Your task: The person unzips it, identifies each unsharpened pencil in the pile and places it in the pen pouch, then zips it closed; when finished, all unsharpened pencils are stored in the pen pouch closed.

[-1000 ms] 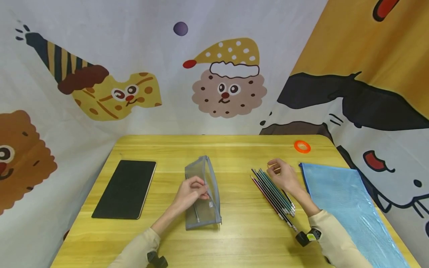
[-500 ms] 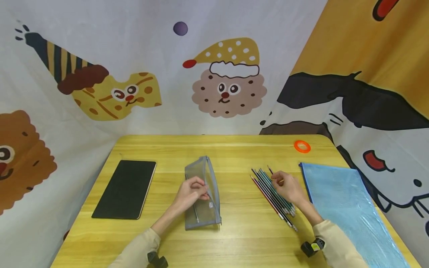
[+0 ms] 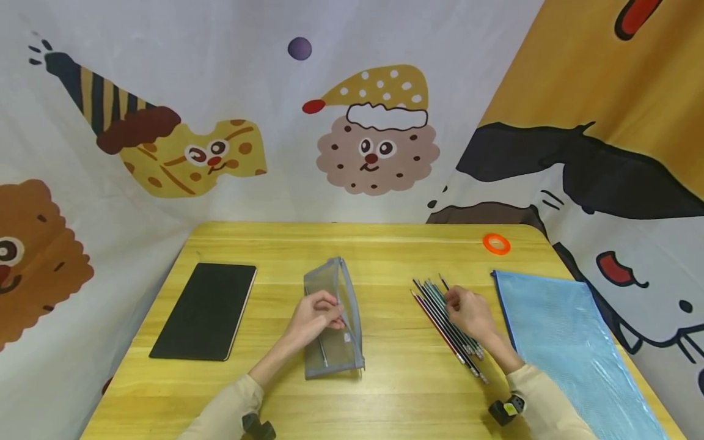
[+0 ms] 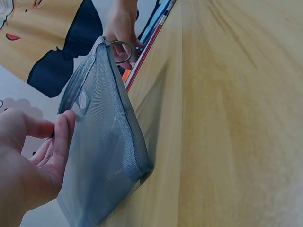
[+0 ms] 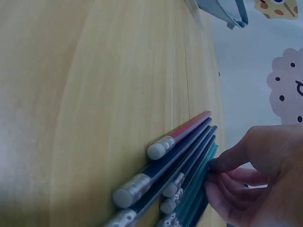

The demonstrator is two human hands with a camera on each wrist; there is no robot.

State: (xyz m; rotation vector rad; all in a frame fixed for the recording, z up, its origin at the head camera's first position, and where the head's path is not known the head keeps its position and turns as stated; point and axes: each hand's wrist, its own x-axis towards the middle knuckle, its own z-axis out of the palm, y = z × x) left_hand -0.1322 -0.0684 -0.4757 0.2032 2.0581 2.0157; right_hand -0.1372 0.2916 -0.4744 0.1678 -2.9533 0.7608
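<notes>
My left hand pinches the open edge of a grey mesh pencil case, which stands upright on the table. A thin pencil-like stick shows through its mesh. In the left wrist view, my thumb and fingers hold the case near its zip; a ring hangs from its far end. My right hand is at the right side of a pile of pencils, its thumb and fingertips pinching a dark pencil whose tip sticks out beyond them. In the right wrist view, red, dark blue and teal pencils lie side by side, eraser ends near.
A black notebook lies at the left of the wooden table. On the right is a blue zip bag, with an orange tape roll behind it. A printed cloth hangs behind the table.
My right hand has come back from the pencils' far tips, slightly towards me and rightward, and its fingers have closed at a pencil on the pile's right side. My left hand stays on the case.
</notes>
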